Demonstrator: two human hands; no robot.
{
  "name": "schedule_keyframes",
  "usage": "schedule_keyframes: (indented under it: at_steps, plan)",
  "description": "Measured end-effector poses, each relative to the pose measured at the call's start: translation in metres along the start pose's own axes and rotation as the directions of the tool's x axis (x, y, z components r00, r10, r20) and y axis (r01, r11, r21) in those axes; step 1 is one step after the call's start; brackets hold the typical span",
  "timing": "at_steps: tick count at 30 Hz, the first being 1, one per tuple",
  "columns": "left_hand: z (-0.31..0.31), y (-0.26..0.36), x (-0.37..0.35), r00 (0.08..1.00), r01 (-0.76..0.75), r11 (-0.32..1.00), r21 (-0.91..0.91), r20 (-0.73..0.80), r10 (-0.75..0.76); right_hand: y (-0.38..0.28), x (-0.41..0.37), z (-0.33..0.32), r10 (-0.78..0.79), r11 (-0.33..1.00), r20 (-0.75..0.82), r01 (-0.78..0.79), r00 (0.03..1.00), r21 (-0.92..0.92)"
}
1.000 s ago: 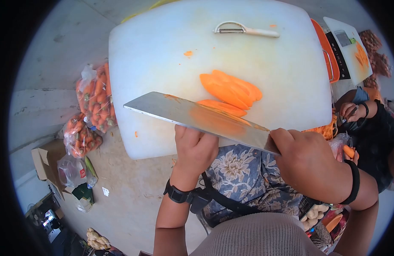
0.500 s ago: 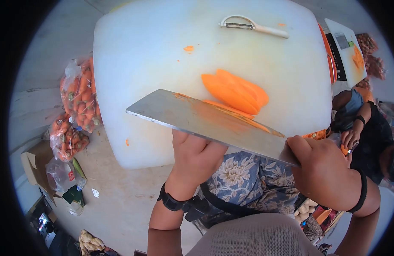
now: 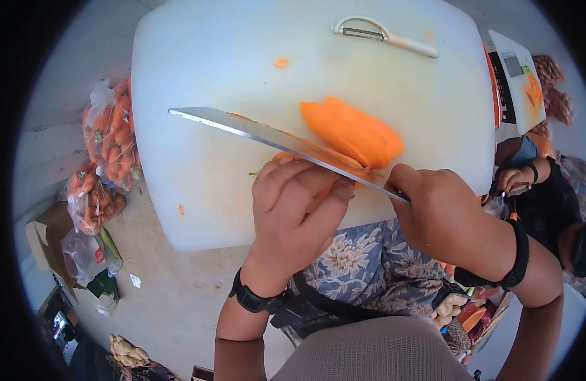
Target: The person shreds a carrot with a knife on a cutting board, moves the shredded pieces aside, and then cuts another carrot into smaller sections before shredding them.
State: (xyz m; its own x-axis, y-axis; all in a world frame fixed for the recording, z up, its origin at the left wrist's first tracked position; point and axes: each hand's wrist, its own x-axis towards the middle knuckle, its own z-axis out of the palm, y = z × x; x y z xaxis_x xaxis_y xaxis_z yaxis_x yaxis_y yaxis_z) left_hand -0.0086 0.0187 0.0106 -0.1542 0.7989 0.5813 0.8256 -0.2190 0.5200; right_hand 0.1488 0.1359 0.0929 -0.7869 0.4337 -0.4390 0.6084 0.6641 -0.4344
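Note:
My right hand (image 3: 442, 206) is wrapped round the handle of a broad cleaver (image 3: 258, 134). Its blade slants across the white cutting board (image 3: 204, 70), spine toward me, with orange bits stuck to its far face. On the near side of the blade, the fingers of my left hand (image 3: 299, 206) are bent over a carrot (image 3: 282, 155) and press it to the board. Most of that carrot is hidden; a green stem end peeks out at the left. Just beyond the blade lie overlapping carrot slices (image 3: 353, 130).
A white peeler (image 3: 407, 44) lies on the board's far side, and carrot scraps (image 3: 281, 63) dot the surface. Bags of carrots (image 3: 112, 136) stand on the floor at left. At right, a co-worker's hand (image 3: 514, 180) is near another white board (image 3: 518, 76) with orange shreds.
The cleaver has turned from tilted flat to more upright, its tip moving up and left. My left hand has come from under the blade onto the carrot, and the right hand has shifted left.

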Motion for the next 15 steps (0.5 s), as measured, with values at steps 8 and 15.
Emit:
schedule_keyframes:
  at_steps: [8,15]
  plan:
    - [0.002,0.002,-0.008,1.0,0.006,0.987,0.159,-0.007,-0.004,0.002,-0.002,0.014,-0.054,0.998,-0.165,0.058,0.985,0.017]
    - [-0.028,0.004,-0.026,0.988,0.147,0.918,0.367,-0.019,-0.151,0.031,-0.062,0.023,-0.088,0.995,-0.318,0.1,0.944,0.021]
